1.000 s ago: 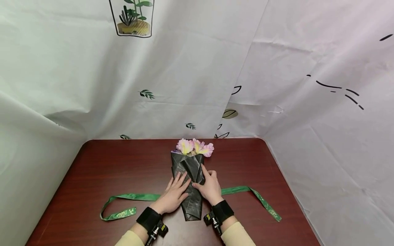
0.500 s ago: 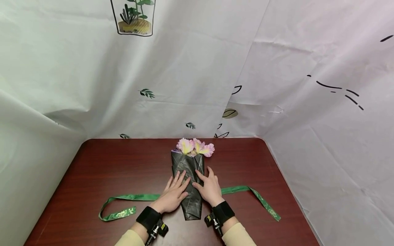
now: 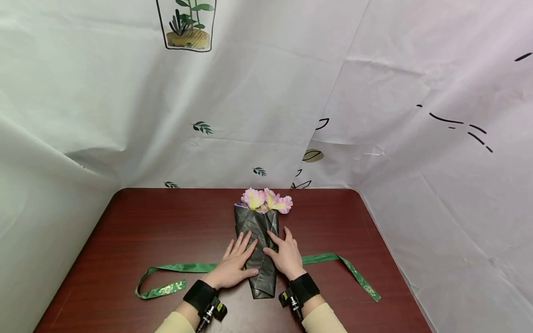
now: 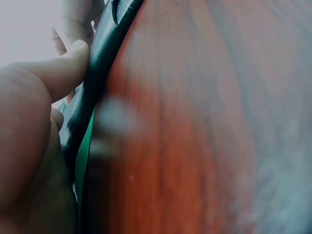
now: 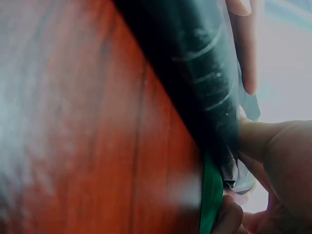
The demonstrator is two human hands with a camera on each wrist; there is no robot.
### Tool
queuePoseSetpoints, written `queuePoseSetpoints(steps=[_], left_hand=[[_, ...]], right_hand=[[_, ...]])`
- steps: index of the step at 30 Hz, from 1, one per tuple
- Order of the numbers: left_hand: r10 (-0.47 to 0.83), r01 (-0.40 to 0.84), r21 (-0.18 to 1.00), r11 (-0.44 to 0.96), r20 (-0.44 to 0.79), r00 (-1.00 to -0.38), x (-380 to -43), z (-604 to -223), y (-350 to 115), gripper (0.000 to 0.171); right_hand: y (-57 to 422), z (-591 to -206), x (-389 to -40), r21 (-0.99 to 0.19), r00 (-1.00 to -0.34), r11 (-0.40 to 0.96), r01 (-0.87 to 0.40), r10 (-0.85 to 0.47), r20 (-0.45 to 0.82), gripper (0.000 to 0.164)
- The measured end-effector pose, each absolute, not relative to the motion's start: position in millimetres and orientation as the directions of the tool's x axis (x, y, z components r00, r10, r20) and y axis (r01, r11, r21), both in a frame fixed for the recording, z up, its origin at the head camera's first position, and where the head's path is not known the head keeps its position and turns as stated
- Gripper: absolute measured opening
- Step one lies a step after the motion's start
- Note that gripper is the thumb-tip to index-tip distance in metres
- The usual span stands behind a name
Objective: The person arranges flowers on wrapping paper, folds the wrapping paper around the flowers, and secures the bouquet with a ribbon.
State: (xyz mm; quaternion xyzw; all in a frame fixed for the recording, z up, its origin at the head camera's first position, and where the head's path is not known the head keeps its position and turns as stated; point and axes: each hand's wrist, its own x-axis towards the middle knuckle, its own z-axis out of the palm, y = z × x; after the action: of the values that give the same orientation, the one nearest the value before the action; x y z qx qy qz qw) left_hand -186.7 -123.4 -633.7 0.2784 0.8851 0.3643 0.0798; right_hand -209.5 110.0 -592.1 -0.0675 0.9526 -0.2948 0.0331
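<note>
A bouquet lies on the table, its black paper wrapping [image 3: 263, 282] folded into a narrow sleeve. Pink and yellow flowers [image 3: 266, 200] stick out of its far end. My left hand [image 3: 233, 267] rests with spread, straight fingers on the left side of the paper, thumb pointing across it. On the right side, my right hand [image 3: 288, 256] touches the paper with thumb and a fingertip, the other fingers extended beside it. A green ribbon [image 3: 191, 268] runs crosswise beneath the bouquet, and both its ends lie loose. In the right wrist view, the wrapping [image 5: 209, 68] shows close up beside the ribbon [image 5: 211, 195].
The dark red wooden table [image 3: 175, 226] has rounded far corners. White printed cloth [image 3: 250, 92] hangs behind it and along both sides. Black wrist straps with small cameras sit on both wrists.
The raised fold of the paper now lies flatter. My right index finger has shifted inward from the paper's right edge, and my left thumb has moved further onto the wrapping.
</note>
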Motion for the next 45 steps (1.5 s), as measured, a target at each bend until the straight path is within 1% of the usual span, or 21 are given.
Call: queuePoseSetpoints(steps=[2, 5, 8, 10, 14, 15, 17, 20, 22, 23, 26, 28, 29, 31, 33, 36, 39, 42, 45], left_hand=[[0.548, 0.432, 0.701, 0.568, 0.070, -0.834, -186.0, -632.9, -123.5, 0.092], [0.549, 0.401, 0.751, 0.524, 0.062, -0.834, -183.9, -628.1, -126.0, 0.093], [0.554, 0.365, 0.806, 0.467, 0.055, -0.831, -180.2, -616.2, -132.5, 0.092], [0.554, 0.360, 0.815, 0.454, 0.059, -0.831, -177.4, -606.5, -140.0, 0.092], [0.502, 0.358, 0.801, 0.480, 0.084, -0.861, -171.3, -590.5, -161.0, 0.095], [0.487, 0.367, 0.799, 0.476, 0.107, -0.867, -169.8, -590.8, -167.7, 0.095], [0.438, 0.325, 0.801, 0.502, 0.089, -0.895, -165.3, -587.2, -179.9, 0.094], [0.359, 0.261, 0.774, 0.576, 0.048, -0.932, -156.5, -584.8, -198.1, 0.083], [0.302, 0.208, 0.732, 0.649, 0.003, -0.953, -149.0, -581.8, -208.6, 0.072], [0.281, 0.204, 0.711, 0.673, 0.009, -0.960, -145.9, -583.1, -213.8, 0.064], [0.247, 0.211, 0.643, 0.736, 0.035, -0.968, -138.6, -584.0, -226.4, 0.041], [0.243, 0.222, 0.597, 0.771, 0.048, -0.969, -136.6, -581.7, -231.8, 0.030], [0.241, 0.227, 0.578, 0.783, 0.054, -0.969, -136.4, -580.5, -233.6, 0.028], [0.244, 0.235, 0.527, 0.817, 0.054, -0.968, -136.5, -576.2, -235.8, 0.030], [0.253, 0.247, 0.486, 0.838, 0.054, -0.966, -137.2, -572.8, -237.1, 0.033], [0.254, 0.273, 0.425, 0.863, 0.102, -0.962, -137.9, -572.8, -237.7, 0.034], [0.222, 0.283, 0.384, 0.879, 0.196, -0.955, -138.0, -575.4, -234.7, 0.033], [0.131, 0.250, 0.365, 0.897, 0.321, -0.938, -137.2, -578.2, -226.8, 0.027], [0.012, 0.189, 0.385, 0.903, 0.418, -0.908, -135.7, -580.3, -214.5, 0.018]], right_hand=[[110.1, -592.6, -209.9, -0.569, -0.989, 0.815, -0.111, -0.149, -0.021, 0.061], [110.8, -592.2, -209.4, -0.590, -0.988, 0.800, -0.113, -0.154, -0.021, 0.061], [114.8, -589.0, -207.0, -0.642, -0.985, 0.757, -0.120, -0.172, -0.019, 0.062], [120.9, -584.9, -204.3, -0.681, -0.982, 0.721, -0.127, -0.187, -0.014, 0.064], [139.7, -574.1, -197.1, -0.730, -0.979, 0.668, -0.146, -0.202, 0.011, 0.067], [145.3, -571.7, -195.1, -0.734, -0.979, 0.663, -0.149, -0.201, 0.018, 0.068], [157.6, -567.1, -190.9, -0.735, -0.981, 0.662, -0.147, -0.194, 0.021, 0.069], [179.0, -563.7, -184.6, -0.716, -0.986, 0.688, -0.120, -0.165, 0.007, 0.069], [194.8, -563.7, -180.5, -0.691, -0.990, 0.718, -0.081, -0.137, -0.026, 0.067], [202.7, -564.7, -178.7, -0.676, -0.991, 0.735, -0.064, -0.126, -0.043, 0.066], [222.7, -569.0, -174.8, -0.614, -0.990, 0.788, -0.055, -0.121, -0.067, 0.057], [231.2, -572.8, -173.7, -0.592, -0.989, 0.803, -0.063, -0.131, -0.072, 0.047], [233.7, -574.2, -173.6, -0.585, -0.988, 0.808, -0.071, -0.138, -0.070, 0.040], [235.5, -577.0, -174.2, -0.576, -0.987, 0.813, -0.077, -0.144, -0.070, 0.025], [234.4, -578.0, -175.2, -0.572, -0.986, 0.817, -0.073, -0.144, -0.079, 0.016], [231.5, -577.5, -176.0, -0.552, -0.984, 0.829, -0.093, -0.160, -0.074, 0.015], [228.3, -576.0, -174.7, -0.543, -0.985, 0.831, -0.123, -0.167, -0.034, 0.018], [223.4, -575.3, -173.1, -0.523, -0.987, 0.837, -0.161, -0.150, 0.064, 0.017], [218.9, -576.7, -171.9, -0.483, -0.978, 0.855, -0.187, -0.116, 0.174, 0.013]])
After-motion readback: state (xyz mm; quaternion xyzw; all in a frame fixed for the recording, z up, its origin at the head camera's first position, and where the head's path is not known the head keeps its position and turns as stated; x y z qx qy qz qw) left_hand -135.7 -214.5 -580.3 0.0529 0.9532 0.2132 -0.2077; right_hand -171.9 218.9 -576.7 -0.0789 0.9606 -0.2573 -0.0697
